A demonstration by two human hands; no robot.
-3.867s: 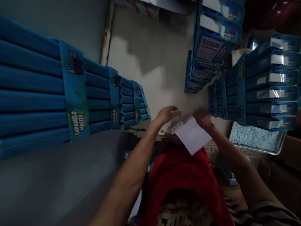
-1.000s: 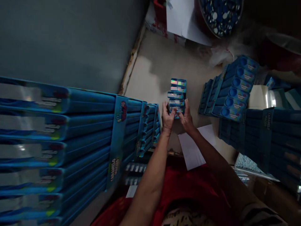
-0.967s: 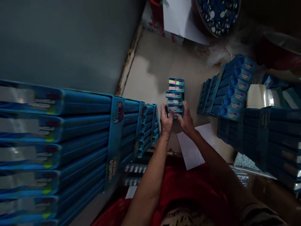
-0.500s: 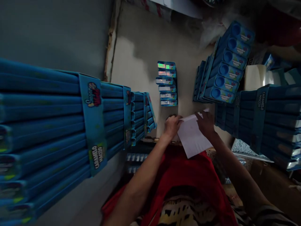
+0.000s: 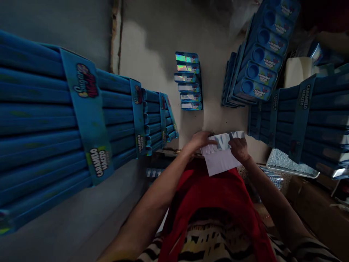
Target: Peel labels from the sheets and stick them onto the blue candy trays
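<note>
A white paper sheet (image 5: pixel 222 162) with a shiny silvery strip along its far edge lies at the near edge of the table, overhanging toward my red apron (image 5: pixel 211 189). The silvery strip looks like a foil side turned over. My left hand (image 5: pixel 202 141) holds the sheet's left end, fingers laid across the folded part. At the right end my right hand (image 5: pixel 239 149) is closed on the same strip, its fingers curled. Whether anything lies inside the fold is hidden. Just beyond the hands sits a small row of blue candy boxes (image 5: pixel 193 106) with shiny ends.
Tall stacks of blue boxes (image 5: pixel 49 109) banded together line the left side. More blue "Caramelo Macizo" boxes (image 5: pixel 261 74) are piled on the right. A metal tray (image 5: pixel 293 163) of pale blue bits and a brown cardboard box (image 5: pixel 311 200) stand at lower right.
The sheet's far edge has been turned over, and its silvery side now shows. My right hand has curled from spread fingers onto the strip. The view has shifted slightly.
</note>
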